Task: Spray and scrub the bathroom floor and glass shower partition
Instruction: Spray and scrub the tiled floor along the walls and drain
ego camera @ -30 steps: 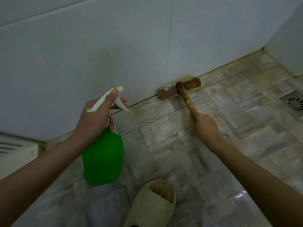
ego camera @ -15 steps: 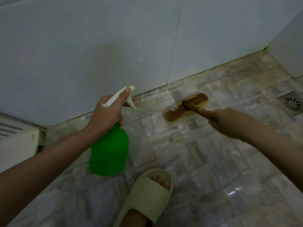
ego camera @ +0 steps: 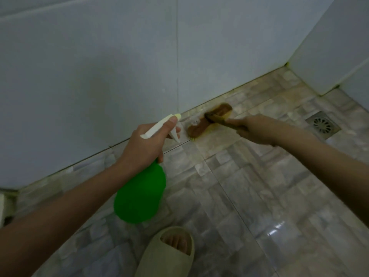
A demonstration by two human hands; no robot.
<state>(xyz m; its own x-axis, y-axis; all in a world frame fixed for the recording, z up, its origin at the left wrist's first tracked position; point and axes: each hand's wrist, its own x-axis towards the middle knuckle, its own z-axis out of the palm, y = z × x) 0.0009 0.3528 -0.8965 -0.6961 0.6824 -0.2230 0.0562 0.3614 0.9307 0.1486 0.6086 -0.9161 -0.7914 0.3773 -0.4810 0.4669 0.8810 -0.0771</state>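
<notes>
My left hand (ego camera: 145, 144) grips the neck of a green spray bottle (ego camera: 139, 196) with a white trigger head (ego camera: 161, 124); the nozzle points toward the wall base. My right hand (ego camera: 253, 128) holds the handle of a wooden scrub brush (ego camera: 209, 118). The brush head lies on the tiled floor (ego camera: 259, 186) close to the foot of the white wall (ego camera: 99, 76). Bristles show yellowish at the head's edge. The brush sits just right of the spray nozzle.
A square metal floor drain (ego camera: 322, 124) lies at the right. A second white wall (ego camera: 329, 47) forms a corner at the far right. My foot in a beige slipper (ego camera: 169, 254) stands at the bottom centre. A white object (ego camera: 1, 206) shows at the left edge.
The brush went from the wall base out onto the floor, then back toward the wall. The spray bottle stayed in my left hand, now nearer the brush.
</notes>
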